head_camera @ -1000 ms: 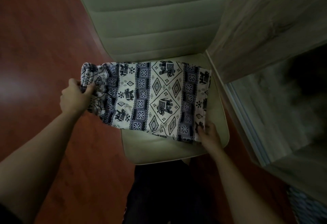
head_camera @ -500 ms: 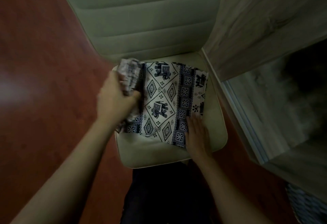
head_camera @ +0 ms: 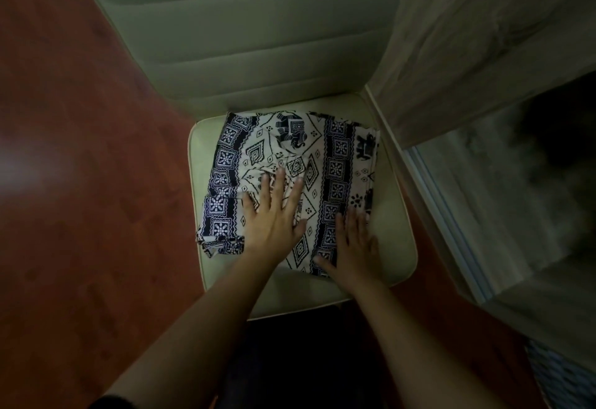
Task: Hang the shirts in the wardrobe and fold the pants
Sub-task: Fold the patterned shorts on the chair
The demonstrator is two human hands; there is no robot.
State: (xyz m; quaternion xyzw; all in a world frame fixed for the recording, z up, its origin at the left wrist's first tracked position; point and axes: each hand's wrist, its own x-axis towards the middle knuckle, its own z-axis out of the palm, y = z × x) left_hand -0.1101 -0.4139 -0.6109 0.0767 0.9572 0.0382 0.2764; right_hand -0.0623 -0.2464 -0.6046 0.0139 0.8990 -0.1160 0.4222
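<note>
The patterned pants (head_camera: 335, 157), white with dark blue elephant and diamond print, lie folded into a compact square on the pale green chair seat (head_camera: 396, 247). My left hand (head_camera: 274, 215) rests flat on the middle of the folded cloth, fingers spread. Palm down at the pants' near right corner lies my right hand (head_camera: 354, 247). Neither hand grips the fabric; both press on top of it.
The chair's padded backrest (head_camera: 251, 34) rises behind the seat. A wood-grain wardrobe panel (head_camera: 477, 31) stands at the right, with its dark open interior (head_camera: 532, 182) below. Reddish wooden floor (head_camera: 80, 182) spreads to the left. A patterned cloth (head_camera: 567, 376) shows at the bottom right corner.
My left hand carried the pants' left end over to the right, folding them in half, then let go. Both hands now lie flat on the folded pants.
</note>
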